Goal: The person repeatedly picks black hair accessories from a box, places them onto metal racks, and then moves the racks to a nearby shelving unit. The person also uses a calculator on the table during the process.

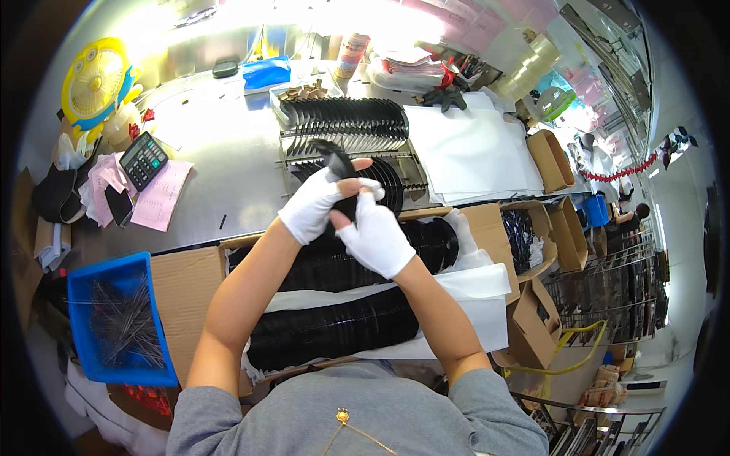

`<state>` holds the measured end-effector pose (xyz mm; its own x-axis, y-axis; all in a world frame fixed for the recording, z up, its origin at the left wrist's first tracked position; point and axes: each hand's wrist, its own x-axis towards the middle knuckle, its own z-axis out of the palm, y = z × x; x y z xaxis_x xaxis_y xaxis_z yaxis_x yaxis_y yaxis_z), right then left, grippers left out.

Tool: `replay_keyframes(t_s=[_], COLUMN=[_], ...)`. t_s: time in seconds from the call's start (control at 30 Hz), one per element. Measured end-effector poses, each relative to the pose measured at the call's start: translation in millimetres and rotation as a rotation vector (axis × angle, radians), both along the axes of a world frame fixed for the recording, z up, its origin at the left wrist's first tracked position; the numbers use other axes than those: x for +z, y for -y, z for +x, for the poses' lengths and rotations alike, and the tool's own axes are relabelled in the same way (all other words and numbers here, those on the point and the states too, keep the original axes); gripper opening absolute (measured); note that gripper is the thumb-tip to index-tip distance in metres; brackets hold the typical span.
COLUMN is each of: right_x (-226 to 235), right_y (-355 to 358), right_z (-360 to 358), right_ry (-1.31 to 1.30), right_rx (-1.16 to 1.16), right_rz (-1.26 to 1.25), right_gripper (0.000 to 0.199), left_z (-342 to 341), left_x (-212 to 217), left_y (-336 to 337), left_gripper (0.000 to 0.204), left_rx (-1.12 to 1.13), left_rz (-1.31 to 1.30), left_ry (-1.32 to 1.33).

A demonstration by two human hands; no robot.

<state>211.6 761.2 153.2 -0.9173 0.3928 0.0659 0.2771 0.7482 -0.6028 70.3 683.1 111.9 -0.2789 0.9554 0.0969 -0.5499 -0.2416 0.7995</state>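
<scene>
Both of my hands wear white gloves that leave some fingertips bare. My left hand [315, 201] is closed around a glossy black curved band [335, 159], whose upper end sticks out above the fingers. Close against it, my right hand [374, 235] has its fingers bent at the band's lower part, and they seem to grip it; the contact is partly hidden. Just beyond the hands stands a metal rack [414, 171] with rows of similar black curved bands [346, 118]. Under my forearms, an open carton [487, 228] holds long stacks of black bands [334, 330] between white paper.
To the left are a blue tray [156, 357] of thin wires, a calculator [144, 161], pink papers [163, 199] and a yellow fan [97, 80]. White sheets [471, 148] lie right of the rack. Small cardboard boxes [551, 159] line the right side.
</scene>
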Motion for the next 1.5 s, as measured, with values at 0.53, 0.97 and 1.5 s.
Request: replay_keyframes(t_s=[0.53, 0.97, 1.5], right_x=[-130.8, -13.8, -47.8], right_y=[-77.1, -18.2, -11.5], right_z=[-2.4, -25.4, -8.4], right_ry=[-0.421, -0.207, -0.389], right_rx=[-0.563, -0.407, -0.664], right_rz=[-0.962, -0.688, 0.046], right_gripper=[0.026, 0.025, 0.085], left_z=[-36.5, 2.8, -28.2], left_x=[-107.4, -60.4, -58.6], left_y=[-7.8, 6.9, 20.1], left_gripper=[0.020, 0.027, 0.012], left_rx=[0.611, 0.481, 0.531], left_rz=[-0.287, -0.062, -0.133], left_ry=[0.391, 0.306, 0.574])
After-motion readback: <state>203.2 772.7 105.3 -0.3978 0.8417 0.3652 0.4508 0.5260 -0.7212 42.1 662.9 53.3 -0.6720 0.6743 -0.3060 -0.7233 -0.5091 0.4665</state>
